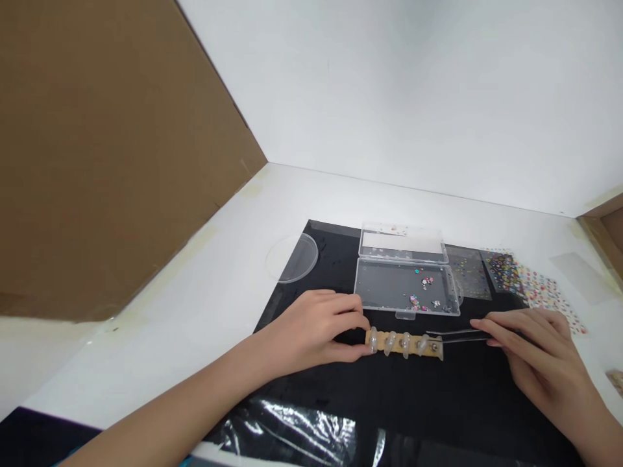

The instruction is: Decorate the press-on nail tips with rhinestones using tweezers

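Hands meet just in front of an open plastic case (406,285): the left hand (311,327) pinches one end of a wooden stick (402,344) lined with clear nail tips (389,344). The right hand (535,353) grips tweezers (460,335), their points at the stick's other end.

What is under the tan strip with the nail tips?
A black sheet lies below the strip; the patch directly beneath it is covered, so I cannot see it.

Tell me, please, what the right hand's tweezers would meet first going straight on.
Probably the end nail tip on the wooden strip, though the right hand's tweezers may pass above it; depth is unclear.
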The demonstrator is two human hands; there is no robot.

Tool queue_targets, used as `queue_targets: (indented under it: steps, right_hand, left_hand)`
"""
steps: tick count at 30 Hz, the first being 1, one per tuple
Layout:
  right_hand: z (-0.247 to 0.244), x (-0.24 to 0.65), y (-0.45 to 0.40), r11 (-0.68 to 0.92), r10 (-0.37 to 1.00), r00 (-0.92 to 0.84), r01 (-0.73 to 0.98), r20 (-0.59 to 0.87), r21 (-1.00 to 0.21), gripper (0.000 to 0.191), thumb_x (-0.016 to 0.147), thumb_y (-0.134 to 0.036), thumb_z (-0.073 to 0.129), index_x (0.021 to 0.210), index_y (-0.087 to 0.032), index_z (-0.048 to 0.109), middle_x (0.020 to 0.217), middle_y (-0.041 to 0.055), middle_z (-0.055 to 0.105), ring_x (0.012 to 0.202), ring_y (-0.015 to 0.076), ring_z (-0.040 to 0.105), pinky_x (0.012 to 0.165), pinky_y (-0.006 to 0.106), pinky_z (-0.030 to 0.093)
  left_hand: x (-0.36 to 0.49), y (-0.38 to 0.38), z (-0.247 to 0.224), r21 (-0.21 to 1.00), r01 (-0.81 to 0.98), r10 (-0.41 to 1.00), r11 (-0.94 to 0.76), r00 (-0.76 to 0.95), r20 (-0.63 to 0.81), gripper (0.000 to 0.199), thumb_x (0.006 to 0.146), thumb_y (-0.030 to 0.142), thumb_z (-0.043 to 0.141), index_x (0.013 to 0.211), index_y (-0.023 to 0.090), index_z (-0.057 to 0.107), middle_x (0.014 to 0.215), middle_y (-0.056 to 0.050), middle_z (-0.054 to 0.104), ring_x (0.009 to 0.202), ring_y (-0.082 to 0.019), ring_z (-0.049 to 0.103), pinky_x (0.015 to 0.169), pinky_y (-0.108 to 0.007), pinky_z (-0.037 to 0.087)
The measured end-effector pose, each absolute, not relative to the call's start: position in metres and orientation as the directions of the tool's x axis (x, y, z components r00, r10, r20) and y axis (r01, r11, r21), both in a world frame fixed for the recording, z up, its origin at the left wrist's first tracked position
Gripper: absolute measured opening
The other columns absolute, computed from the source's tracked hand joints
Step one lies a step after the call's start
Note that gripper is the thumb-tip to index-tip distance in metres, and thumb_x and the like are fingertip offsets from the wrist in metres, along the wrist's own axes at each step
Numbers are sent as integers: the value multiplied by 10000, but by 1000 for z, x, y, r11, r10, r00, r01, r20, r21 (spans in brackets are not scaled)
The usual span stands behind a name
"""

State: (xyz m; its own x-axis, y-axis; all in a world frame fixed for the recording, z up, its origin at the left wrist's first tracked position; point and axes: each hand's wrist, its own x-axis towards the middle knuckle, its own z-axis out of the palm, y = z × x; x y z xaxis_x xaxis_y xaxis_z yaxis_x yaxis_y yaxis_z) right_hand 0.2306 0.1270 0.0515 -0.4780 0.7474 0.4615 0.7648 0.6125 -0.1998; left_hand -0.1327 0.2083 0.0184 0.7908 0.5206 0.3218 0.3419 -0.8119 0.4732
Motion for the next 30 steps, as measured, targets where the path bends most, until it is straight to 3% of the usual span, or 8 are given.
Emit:
queue_targets:
  steps: [19, 30]
  right_hand:
    - [54, 227, 131, 626, 750, -490, 744, 444, -235, 475, 998, -12, 524, 1346, -284, 698, 1075, 28, 780, 883, 168, 725, 845, 381, 414]
    - [55, 247, 132, 530, 826, -427, 812, 369, -246, 227, 1098, -240, 508, 1216, -298, 693, 1074, 4, 793, 927, 186, 738, 848, 378, 436]
  left_hand:
    - [-134, 207, 16, 473, 347, 525, -810, 789, 320, 285, 1096, 467, 597, 1023, 228, 733, 929, 20, 716, 693, -127, 662, 660, -282, 495]
    - [-135, 208, 16, 466, 346, 519, -814, 794, 317, 282, 1099, 465, 588, 1028, 231, 729, 933, 20, 720, 690, -131, 666, 661, -288, 503]
